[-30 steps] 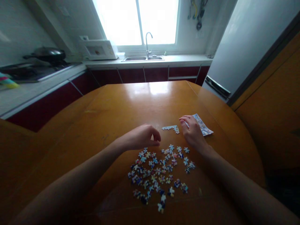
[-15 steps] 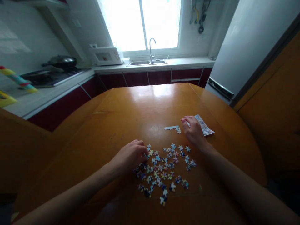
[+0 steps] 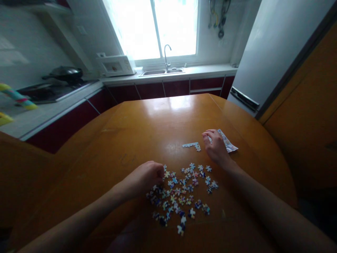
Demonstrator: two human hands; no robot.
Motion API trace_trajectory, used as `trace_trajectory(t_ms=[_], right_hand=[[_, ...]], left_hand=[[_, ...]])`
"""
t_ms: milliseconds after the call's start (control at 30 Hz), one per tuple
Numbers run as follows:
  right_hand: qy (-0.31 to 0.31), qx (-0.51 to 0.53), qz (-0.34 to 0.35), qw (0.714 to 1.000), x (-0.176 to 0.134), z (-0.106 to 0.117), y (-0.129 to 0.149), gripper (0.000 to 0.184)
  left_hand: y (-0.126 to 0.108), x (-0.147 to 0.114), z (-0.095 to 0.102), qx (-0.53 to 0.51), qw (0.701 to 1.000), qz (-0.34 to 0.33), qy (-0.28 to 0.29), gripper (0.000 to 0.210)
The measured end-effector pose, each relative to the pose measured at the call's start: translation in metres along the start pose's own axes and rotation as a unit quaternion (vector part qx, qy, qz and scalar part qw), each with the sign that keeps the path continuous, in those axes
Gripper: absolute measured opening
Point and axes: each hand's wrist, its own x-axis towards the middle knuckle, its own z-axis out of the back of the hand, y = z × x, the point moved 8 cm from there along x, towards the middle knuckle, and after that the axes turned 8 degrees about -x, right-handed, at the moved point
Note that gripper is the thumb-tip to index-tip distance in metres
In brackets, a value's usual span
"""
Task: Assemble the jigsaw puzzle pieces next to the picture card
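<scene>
Small jigsaw pieces [image 3: 181, 191] lie loosely scattered on the wooden table [image 3: 158, 123], mostly light blue, white, yellow and dark blue. My left hand [image 3: 151, 174] is at the upper left edge of this pile, its fingers curled in; whatever they may hold is hidden. Farther up, an L-shaped strip of joined pieces [image 3: 191, 145] lies flat. Just right of that strip, my right hand [image 3: 214, 144] rests over a printed picture sheet [image 3: 229, 144], covering its left part. The right fingers are loosely bent, with a gap between them and the thumb.
Beyond the rounded table runs a counter with a sink [image 3: 154, 72], a faucet [image 3: 165, 56] and a white microwave [image 3: 116, 65]. A covered pan [image 3: 65, 73] stands on the stove at left. At right rises a tall fridge [image 3: 279, 45].
My left hand has turned slightly, and its fingers are curled in more at the pile's edge. The right hand stays over the sheet. The whole view has shifted a little.
</scene>
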Motion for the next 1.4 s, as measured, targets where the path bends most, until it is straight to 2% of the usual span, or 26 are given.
trace_trajectory(t_ms=[33, 100, 200, 267, 333, 433, 600, 933, 1100, 1233, 1400], right_hand=[[0.000, -0.001, 0.000, 1.000, 0.000, 0.000, 0.000, 0.035], [0.000, -0.003, 0.001, 1.000, 0.000, -0.001, 0.000, 0.035], [0.002, -0.002, 0.002, 1.000, -0.001, -0.003, 0.000, 0.033], [0.008, -0.001, 0.003, 1.000, -0.002, -0.006, -0.001, 0.033], [0.017, -0.004, 0.002, 1.000, -0.003, -0.010, -0.002, 0.032], [0.033, -0.017, -0.001, 0.999, -0.006, -0.016, -0.002, 0.030], [0.071, -0.027, 0.014, 0.997, -0.014, -0.031, 0.008, 0.027], [0.084, -0.030, 0.013, 0.996, -0.017, -0.038, 0.008, 0.021], [0.082, -0.030, 0.017, 0.996, -0.016, -0.038, 0.008, 0.019], [0.085, -0.028, 0.022, 0.996, -0.016, -0.038, 0.008, 0.020], [0.126, -0.025, 0.079, 0.989, -0.019, -0.041, 0.021, 0.030]], left_hand=[[-0.001, 0.003, 0.004, -0.021, 1.000, -0.001, 0.005, 0.009], [-0.004, 0.017, 0.023, -0.064, 0.997, -0.020, -0.042, 0.012], [-0.007, 0.054, 0.043, -0.133, 0.986, -0.064, -0.083, 0.012], [-0.006, 0.085, 0.045, -0.185, 0.976, -0.076, -0.084, 0.015], [-0.001, 0.110, 0.043, -0.215, 0.968, -0.069, -0.107, 0.014], [0.002, 0.128, 0.033, -0.238, 0.957, -0.094, -0.135, 0.013], [0.008, 0.124, 0.019, -0.223, 0.956, -0.116, -0.150, 0.018], [0.010, 0.121, 0.017, -0.171, 0.958, -0.132, -0.189, 0.012], [0.002, 0.118, 0.017, -0.141, 0.959, -0.158, -0.186, 0.012], [0.002, 0.115, 0.020, -0.159, 0.957, -0.162, -0.184, 0.014], [0.000, 0.113, 0.017, -0.170, 0.955, -0.197, -0.142, 0.013]])
